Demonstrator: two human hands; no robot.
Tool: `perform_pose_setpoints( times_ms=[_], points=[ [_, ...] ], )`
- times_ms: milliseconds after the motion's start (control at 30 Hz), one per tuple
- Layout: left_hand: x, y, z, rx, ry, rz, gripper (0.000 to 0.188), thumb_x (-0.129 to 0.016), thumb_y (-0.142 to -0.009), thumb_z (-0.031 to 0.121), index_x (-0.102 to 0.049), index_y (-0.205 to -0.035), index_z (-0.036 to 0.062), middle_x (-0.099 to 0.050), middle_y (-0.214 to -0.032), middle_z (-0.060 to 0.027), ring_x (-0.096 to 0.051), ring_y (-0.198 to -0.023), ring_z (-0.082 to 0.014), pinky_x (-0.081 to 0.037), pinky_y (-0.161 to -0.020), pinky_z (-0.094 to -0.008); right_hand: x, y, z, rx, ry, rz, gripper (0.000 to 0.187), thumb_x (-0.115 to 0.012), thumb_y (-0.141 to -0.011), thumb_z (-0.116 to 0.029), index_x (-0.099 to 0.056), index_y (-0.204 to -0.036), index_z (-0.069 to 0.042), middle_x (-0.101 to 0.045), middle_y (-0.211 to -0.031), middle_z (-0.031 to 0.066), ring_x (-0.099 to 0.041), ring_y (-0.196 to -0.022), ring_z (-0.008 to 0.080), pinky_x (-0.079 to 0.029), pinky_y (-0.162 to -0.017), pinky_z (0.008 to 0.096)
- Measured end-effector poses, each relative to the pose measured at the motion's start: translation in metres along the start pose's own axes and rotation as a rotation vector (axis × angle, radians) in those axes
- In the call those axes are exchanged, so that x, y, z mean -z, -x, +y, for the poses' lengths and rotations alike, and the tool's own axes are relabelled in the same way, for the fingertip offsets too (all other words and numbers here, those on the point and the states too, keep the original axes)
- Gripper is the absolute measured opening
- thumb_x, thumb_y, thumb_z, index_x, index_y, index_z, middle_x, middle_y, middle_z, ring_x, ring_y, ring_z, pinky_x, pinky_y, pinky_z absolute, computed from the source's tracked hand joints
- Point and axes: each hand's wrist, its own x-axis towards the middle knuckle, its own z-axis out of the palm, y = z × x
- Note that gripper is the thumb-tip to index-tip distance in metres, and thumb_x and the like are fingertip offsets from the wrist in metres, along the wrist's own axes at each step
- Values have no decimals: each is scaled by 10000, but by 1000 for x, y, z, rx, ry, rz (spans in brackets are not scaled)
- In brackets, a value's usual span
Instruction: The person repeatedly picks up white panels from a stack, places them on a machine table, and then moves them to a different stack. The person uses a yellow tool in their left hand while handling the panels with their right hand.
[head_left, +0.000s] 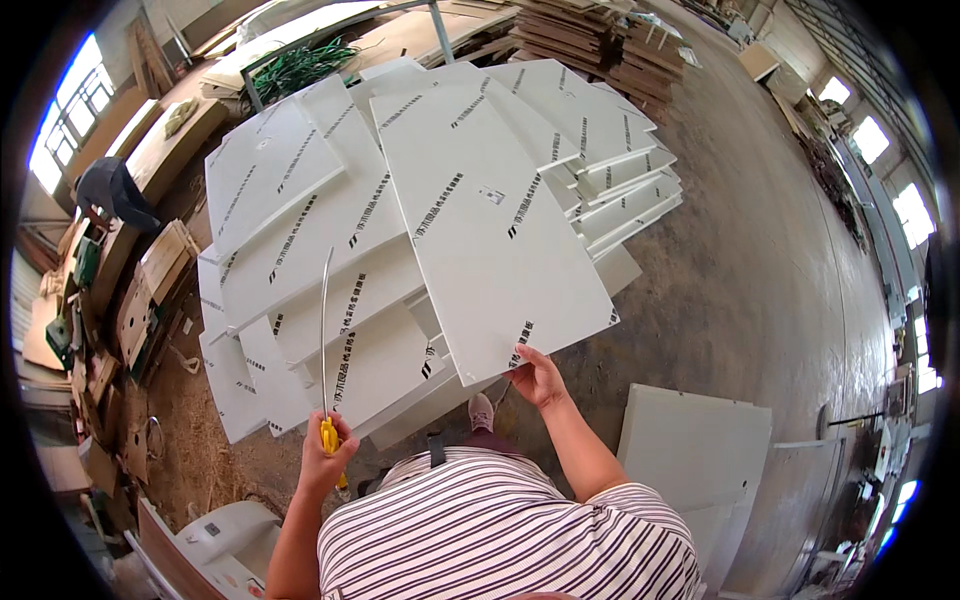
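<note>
My left hand (318,462) is closed around the yellow handle of a screwdriver (329,436). Its long thin metal shaft points up and away over the stacked white panels (310,250). At the near edge of the topmost white panel (480,260), my right hand (540,382) grips the board, thumb on top and the other fingers hidden underneath. This panel lies slantwise across the pile and carries dark printed strips and a small label-like mark near its middle.
More white panels (690,430) lean at my lower right. A white curved shell (235,545) is at lower left. Green strapping (300,72) and stacked brown boards (570,40) lie beyond the pile. A person (115,190) bends over a workbench on the left.
</note>
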Motion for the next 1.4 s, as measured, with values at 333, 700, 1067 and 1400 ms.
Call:
perform_pose_setpoints(
  times_ms=[333,700,1067,1400],
  points=[
    [-8,11,4,113,87,55,199,-585,-837,27,-494,-1013,45,-513,-804,-19,-517,-709,-89,-463,-646,-236,42,-21,-41,235,-123,69,453,-648,-774,-69,-504,-1197,2,-612,-1111,104,-594,-1032,258,-481,-899,408],
    [-8,-9,45,22,303,91,169,-598,-869,97,-497,-994,48,-550,-788,-31,-516,-670,-94,-418,-617,-228,-120,43,-80,531,392,28,457,-658,-748,-20,-521,-1184,-16,-569,-1067,54,-559,-971,148,-462,-826,296],
    [-29,-73,176,-285,715,51,384,-520,-941,395,-521,-1050,26,-598,-967,-95,-516,-724,-111,-398,-583,-219,-250,30,-13,932,1302,-384,655,-553,-693,85,-401,-1326,10,-488,-1237,218,-477,-1165,279,-371,-971,406],
    [80,-23,7,114,392,333,221,-676,-772,84,-589,-965,18,-615,-866,-40,-588,-730,-126,-476,-682,-270,-220,11,144,1111,2269,-842,601,-486,-845,-91,-298,-1406,16,-260,-1448,273,-236,-1352,450,-160,-1028,688]
  ],
)
